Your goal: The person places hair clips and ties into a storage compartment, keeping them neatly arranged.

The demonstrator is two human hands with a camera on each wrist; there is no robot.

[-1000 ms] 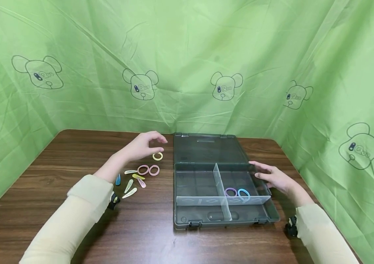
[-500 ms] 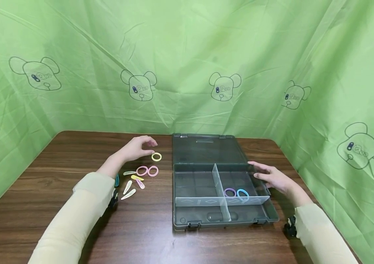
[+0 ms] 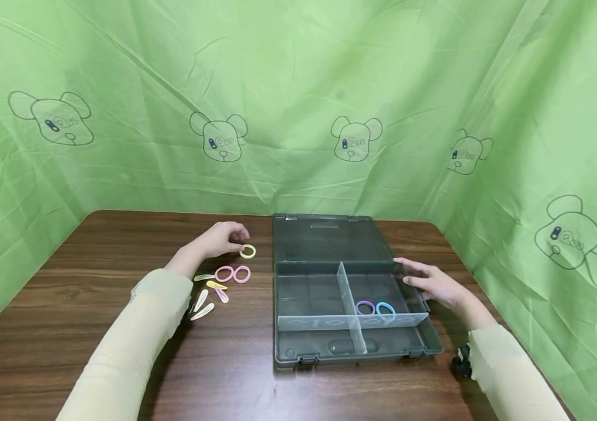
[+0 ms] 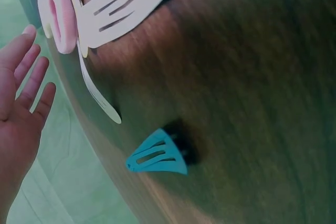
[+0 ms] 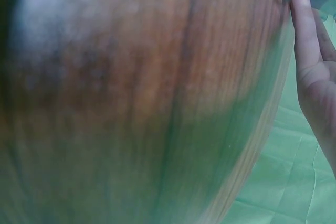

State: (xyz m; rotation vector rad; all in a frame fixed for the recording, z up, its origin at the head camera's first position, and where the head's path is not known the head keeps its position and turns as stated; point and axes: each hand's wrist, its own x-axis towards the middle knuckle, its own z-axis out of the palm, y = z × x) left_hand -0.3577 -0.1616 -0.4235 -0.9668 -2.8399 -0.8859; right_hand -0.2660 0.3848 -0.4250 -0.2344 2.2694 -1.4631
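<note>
My left hand (image 3: 219, 240) reaches over the back of the table, its thumb tip right at a yellow hair tie (image 3: 248, 251) and the fingers above, apart from the thumb. In the left wrist view the fingers (image 4: 35, 85) look loosely spread. Nearer lie two pink hair ties (image 3: 242, 274) and several snap hair clips, among them a yellow one (image 3: 216, 285) and a blue one (image 4: 157, 153) that the left arm hides in the head view. My right hand (image 3: 437, 286) rests with fairly straight fingers on the right side of a grey divided box (image 3: 293, 365).
The box's lid (image 3: 330, 237) lies folded back toward the green curtain (image 3: 287, 105). A purple hair tie (image 3: 365, 307) and a blue hair tie (image 3: 385, 310) sit in its back right compartment. Pale dividers (image 3: 348, 292) part the box. The wooden table (image 3: 224, 374) ends at the curtain.
My left hand has come down and slightly left, its thumb now at the yellow hair tie. The left forearm now covers the blue clip. My right hand stays at the box.
</note>
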